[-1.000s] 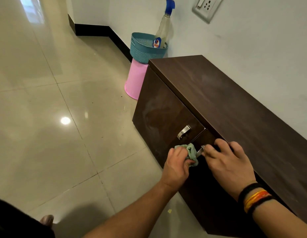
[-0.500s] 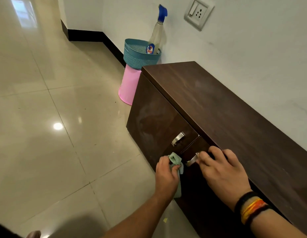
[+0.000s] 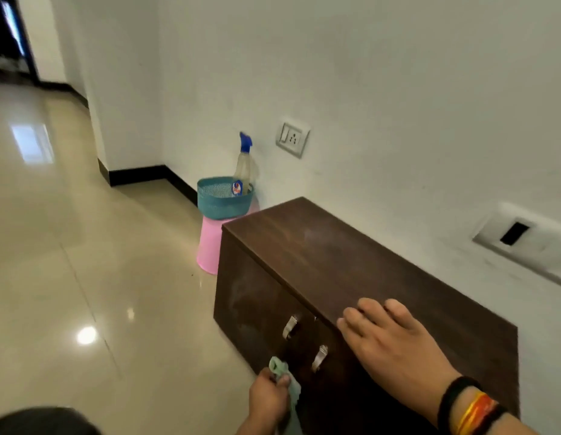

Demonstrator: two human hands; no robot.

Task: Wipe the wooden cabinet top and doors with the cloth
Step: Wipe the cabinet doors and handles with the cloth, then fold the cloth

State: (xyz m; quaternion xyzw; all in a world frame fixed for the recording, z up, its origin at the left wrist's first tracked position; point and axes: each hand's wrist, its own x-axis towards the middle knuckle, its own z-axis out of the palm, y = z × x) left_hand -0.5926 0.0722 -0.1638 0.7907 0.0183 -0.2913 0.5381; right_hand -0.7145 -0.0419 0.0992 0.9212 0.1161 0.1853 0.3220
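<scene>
A dark wooden cabinet (image 3: 351, 262) stands against the white wall, with two metal door handles (image 3: 290, 326) on its front. My left hand (image 3: 268, 400) is closed around a pale green cloth (image 3: 284, 376), low in front of the doors beside the nearer handle (image 3: 320, 357). My right hand (image 3: 395, 343) lies flat, fingers spread, on the front edge of the cabinet top. It holds nothing. Dusty smears show on the left door.
A teal basket (image 3: 224, 197) with a spray bottle (image 3: 244, 164) sits on a pink upturned bin (image 3: 210, 246) just left of the cabinet. A socket plate (image 3: 292, 139) is on the wall above. Glossy tiled floor (image 3: 100, 277) spreads to the left.
The view has tilted up and back. My right hand left the door handle and now rests flat on the cabinet top. My left hand with the cloth dropped lower.
</scene>
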